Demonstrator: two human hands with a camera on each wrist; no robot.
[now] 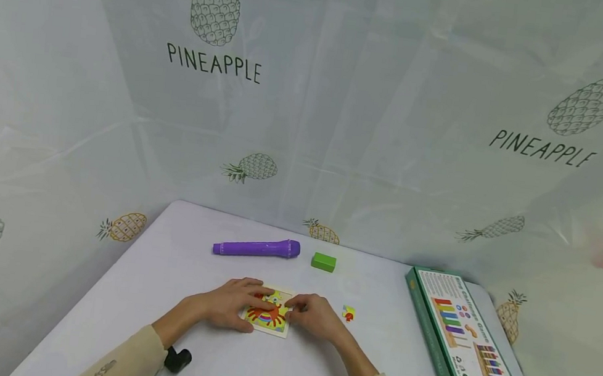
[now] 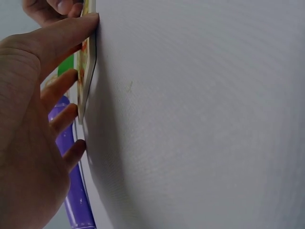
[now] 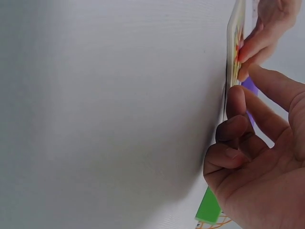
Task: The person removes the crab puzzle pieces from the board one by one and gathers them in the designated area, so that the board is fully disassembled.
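A small jigsaw puzzle board (image 1: 277, 328) with a red crab on yellow lies flat on the table. My left hand (image 1: 229, 305) rests on its left side, fingers spread over the picture and the thumb at the near left corner. In the left wrist view the thumb (image 2: 71, 36) touches the board's edge. At the board's right edge is my right hand (image 1: 316, 317), its thumb and index fingertips close together and the other fingers curled. Whether a piece sits between those fingertips is hidden. A loose puzzle piece (image 1: 348, 313), yellow and red, lies right of that hand.
Behind the board lie a purple toy microphone (image 1: 257, 248) and a green block (image 1: 323, 262). A green-and-white game box (image 1: 468, 343) lies along the table's right side. A pineapple-print sheet (image 1: 342, 124) hangs beyond the white table (image 1: 190, 231).
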